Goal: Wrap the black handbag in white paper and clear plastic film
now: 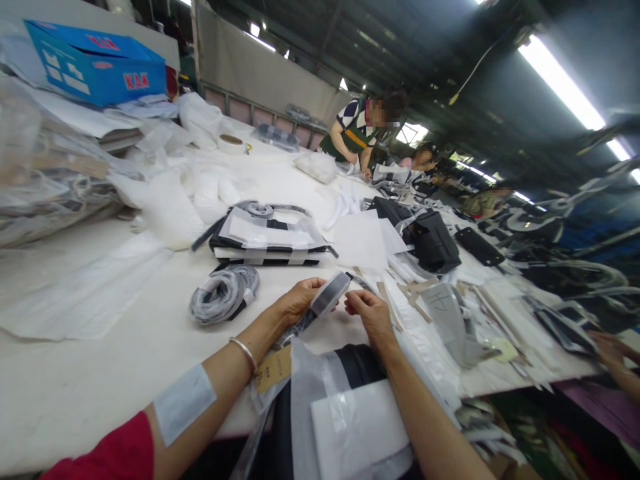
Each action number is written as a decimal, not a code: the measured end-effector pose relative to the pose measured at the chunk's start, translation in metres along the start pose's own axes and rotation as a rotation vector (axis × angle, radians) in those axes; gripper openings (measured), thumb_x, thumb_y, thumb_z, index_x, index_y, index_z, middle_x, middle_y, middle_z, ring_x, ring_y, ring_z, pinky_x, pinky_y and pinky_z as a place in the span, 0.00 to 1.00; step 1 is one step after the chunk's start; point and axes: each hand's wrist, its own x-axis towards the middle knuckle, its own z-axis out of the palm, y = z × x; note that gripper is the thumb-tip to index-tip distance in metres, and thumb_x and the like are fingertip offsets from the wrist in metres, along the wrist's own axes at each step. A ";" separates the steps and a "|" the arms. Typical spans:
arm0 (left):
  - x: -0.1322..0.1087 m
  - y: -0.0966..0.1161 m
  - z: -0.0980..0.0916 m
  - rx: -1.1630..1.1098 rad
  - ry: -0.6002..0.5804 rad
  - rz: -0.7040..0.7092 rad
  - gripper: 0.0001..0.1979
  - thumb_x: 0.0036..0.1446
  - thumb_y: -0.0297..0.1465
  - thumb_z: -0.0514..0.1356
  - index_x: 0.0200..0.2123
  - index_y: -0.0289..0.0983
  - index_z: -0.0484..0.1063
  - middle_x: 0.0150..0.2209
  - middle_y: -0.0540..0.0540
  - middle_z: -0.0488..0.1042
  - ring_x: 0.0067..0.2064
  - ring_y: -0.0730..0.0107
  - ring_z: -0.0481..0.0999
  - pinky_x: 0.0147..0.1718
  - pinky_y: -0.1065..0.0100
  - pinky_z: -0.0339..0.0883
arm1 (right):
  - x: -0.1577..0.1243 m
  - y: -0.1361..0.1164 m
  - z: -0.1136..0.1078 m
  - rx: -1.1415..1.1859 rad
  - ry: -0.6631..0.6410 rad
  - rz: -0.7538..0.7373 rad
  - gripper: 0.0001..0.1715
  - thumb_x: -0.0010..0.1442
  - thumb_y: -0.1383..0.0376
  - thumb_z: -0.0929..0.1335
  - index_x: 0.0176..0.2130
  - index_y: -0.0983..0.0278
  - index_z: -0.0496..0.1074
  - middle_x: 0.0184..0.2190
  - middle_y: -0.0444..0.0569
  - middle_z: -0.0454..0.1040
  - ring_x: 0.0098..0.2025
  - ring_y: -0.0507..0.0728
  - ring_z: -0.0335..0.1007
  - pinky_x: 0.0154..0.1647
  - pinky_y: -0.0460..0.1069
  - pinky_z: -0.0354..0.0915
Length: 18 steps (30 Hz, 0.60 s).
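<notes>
My left hand [301,299] is closed round a dark strap wrapped in clear film [330,295], its folded loop pointing up and away. Just to the right, my right hand [369,312] has its fingers pinched together close to the strap. What they pinch, if anything, is too small to make out. Below both hands, nearest me, lies a black bag [361,365] partly covered with white padding [357,427] and film. A tan paper tag [274,370] hangs beside it, under my left wrist.
Beyond my left hand lie a coiled, wrapped strap [223,295] and another padded black bag [270,233] on the white table [165,353]. A blue box [100,63] tops the plastic bags at left. Paper patterns [445,320] lie right. Several people work along the table.
</notes>
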 end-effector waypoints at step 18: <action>0.005 0.001 -0.013 0.570 0.096 0.214 0.16 0.41 0.33 0.65 0.37 0.36 0.71 0.36 0.48 0.74 0.38 0.67 0.73 0.35 0.70 0.65 | -0.018 -0.051 -0.065 -0.397 -0.092 0.030 0.13 0.40 0.60 0.78 0.29 0.61 0.81 0.29 0.48 0.80 0.31 0.57 0.72 0.32 0.50 0.66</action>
